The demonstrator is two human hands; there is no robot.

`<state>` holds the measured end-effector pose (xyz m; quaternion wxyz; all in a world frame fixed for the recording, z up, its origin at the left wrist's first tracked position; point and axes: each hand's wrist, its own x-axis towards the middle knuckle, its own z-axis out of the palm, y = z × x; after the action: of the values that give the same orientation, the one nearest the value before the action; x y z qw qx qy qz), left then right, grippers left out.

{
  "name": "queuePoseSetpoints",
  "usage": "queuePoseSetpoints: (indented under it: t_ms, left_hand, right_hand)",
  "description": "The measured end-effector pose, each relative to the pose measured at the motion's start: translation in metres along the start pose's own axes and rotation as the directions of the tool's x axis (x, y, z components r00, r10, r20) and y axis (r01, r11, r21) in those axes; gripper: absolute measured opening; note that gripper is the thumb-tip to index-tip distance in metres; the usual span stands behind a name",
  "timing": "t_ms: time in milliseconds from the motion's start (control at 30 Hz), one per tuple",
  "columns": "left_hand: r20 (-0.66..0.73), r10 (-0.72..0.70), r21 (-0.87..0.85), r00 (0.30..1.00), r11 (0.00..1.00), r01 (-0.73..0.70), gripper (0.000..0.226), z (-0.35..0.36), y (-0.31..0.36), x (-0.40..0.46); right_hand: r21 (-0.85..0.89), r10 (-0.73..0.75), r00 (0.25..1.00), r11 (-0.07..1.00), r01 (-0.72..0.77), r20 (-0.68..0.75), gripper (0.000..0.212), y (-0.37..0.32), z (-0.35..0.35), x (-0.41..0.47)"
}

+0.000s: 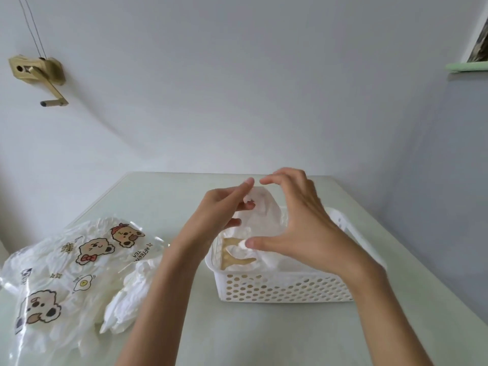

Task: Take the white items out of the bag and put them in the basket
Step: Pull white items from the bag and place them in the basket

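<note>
The fingers of the left hand are pinching the top of a thin white crumpled plastic item, holding it up over the white perforated plastic basket. The right hand is arching over the same item, index fingertip curving down near the left fingertip and thumb reaching in low against the white folds; whether it is truly gripping the item I cannot tell. The lower part of the item is trailing down into the basket, where more white material is lying beside a tan shape on the basket floor.

Out to the left, the clear plastic bag printed with cartoon bears and a fried egg is lying slumped on the pale green glossy bench, well apart from the basket. More white crumpled items are spilling from its open mouth onto the bench, just beside the left forearm.

The bench is running back to a plain pale grey wall, and its far edge is meeting that wall squarely. High on the left of the wall, a brass-coloured crank handle on a bracket is sticking out, with two thin cords rising from it. At the upper right, a light green ledge is jutting in from the edge of the view, with something dark and blurred standing on it.
</note>
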<state>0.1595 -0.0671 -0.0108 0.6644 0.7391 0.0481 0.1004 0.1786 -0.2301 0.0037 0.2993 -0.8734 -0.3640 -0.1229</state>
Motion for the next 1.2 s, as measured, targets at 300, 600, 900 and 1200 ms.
queuePoseSetpoints:
  t_ms: [300,600,900,1200]
  left_hand:
    - [0.171,0.085,0.215,0.982,0.969,-0.121,0.025,-0.006,-0.001,0.001]
    - [0.34,0.112,0.23,0.934,0.953,-0.198,0.072,0.012,-0.023,0.006]
    - [0.364,0.1,0.159,0.926,0.973,-0.168,0.051,0.01,-0.026,0.006]
    - [0.082,0.22,0.188,0.972,0.954,-0.232,0.015,0.021,-0.012,0.021]
  right_hand:
    - [0.255,0.178,0.969,0.958,-0.131,-0.171,0.015,0.02,0.004,0.009]
    - [0.698,0.269,0.962,0.679,-0.228,0.052,0.017,0.025,-0.007,0.012]
    - [0.804,0.255,0.945,0.505,-0.312,0.206,0.022,0.058,-0.022,0.005]
    - [0.559,0.408,0.912,0.747,-0.36,0.043,0.012,0.055,-0.013,0.007]
